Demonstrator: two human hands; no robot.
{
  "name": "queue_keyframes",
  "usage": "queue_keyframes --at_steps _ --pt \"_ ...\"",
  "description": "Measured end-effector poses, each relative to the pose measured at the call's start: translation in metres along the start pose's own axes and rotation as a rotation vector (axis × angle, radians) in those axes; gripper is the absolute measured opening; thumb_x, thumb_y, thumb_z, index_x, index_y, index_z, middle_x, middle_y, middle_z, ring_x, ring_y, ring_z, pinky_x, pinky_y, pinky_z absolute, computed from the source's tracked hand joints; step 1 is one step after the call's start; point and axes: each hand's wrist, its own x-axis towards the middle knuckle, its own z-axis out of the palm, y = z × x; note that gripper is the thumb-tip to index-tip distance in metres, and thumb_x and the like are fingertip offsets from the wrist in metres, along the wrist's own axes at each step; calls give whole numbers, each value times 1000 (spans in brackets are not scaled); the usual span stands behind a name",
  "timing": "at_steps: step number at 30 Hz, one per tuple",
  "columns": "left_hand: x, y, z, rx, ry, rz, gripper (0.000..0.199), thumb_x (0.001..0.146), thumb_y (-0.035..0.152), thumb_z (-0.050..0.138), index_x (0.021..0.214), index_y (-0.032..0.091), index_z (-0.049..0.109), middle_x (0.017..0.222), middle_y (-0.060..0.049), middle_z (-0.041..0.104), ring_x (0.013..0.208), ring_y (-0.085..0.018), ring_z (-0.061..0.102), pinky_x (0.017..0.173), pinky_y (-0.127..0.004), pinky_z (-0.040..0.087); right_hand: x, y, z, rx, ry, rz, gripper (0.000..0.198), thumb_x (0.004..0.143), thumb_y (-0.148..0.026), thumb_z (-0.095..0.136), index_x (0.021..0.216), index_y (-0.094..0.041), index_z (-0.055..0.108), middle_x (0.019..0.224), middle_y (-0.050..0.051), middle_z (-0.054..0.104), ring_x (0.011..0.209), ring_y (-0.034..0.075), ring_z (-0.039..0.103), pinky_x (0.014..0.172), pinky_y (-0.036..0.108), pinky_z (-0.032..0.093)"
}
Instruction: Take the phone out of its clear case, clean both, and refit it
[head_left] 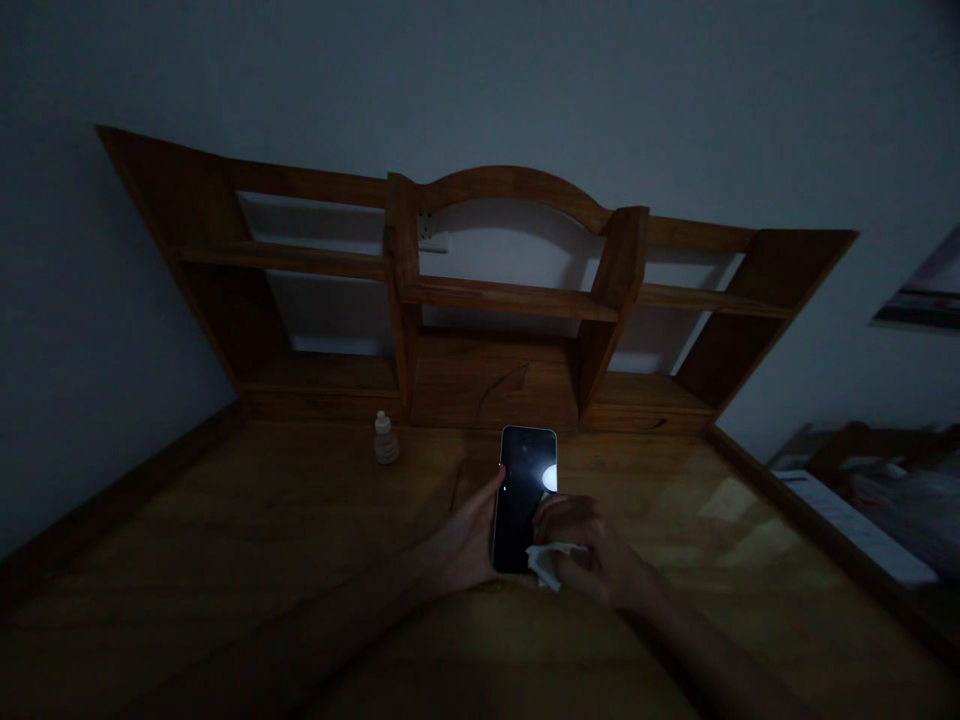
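A smartphone (517,515) with a dark screen and pale edge is held upright over the wooden desk, a bright reflection on its right side. My left hand (466,542) grips it from the left, the thumb along its edge and the other fingers hidden behind. My right hand (589,550) is closed around a crumpled white tissue (551,563), its bent fingers against the lower right of the screen. One end of the tissue hangs out below those fingers.
A small bottle with a pale cap (385,440) stands on the desk (247,520), left of the phone. Behind is a wooden shelf unit (510,298) against the wall. A white flat object (855,525) lies beyond the desk's right edge. The room is dim.
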Motion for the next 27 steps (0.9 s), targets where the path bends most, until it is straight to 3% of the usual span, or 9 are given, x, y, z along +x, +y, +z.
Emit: queue_keyframes --at_steps 7,18,27 --pt "-4 2 1 28 17 -60 60 94 63 37 124 13 54 116 -19 55 111 -35 51 90 -54 42 0 7 -10 61 175 4 23 84 -23 47 63 -20 57 60 2 55 64 18 57 71 38 51" --pt "-4 1 3 -10 -10 -34 61 95 62 34 130 14 51 118 -18 54 117 -36 47 93 -55 40 -7 17 -14 5 423 71 24 91 -25 48 96 -21 71 93 8 69 91 25 64 96 49 44" --pt "-5 3 9 -7 -18 -23 61 97 58 34 133 11 48 122 -20 53 120 -35 46 94 -51 41 -4 11 -14 -81 509 91 26 93 -21 46 100 -23 70 103 7 71 103 26 63 105 52 37"
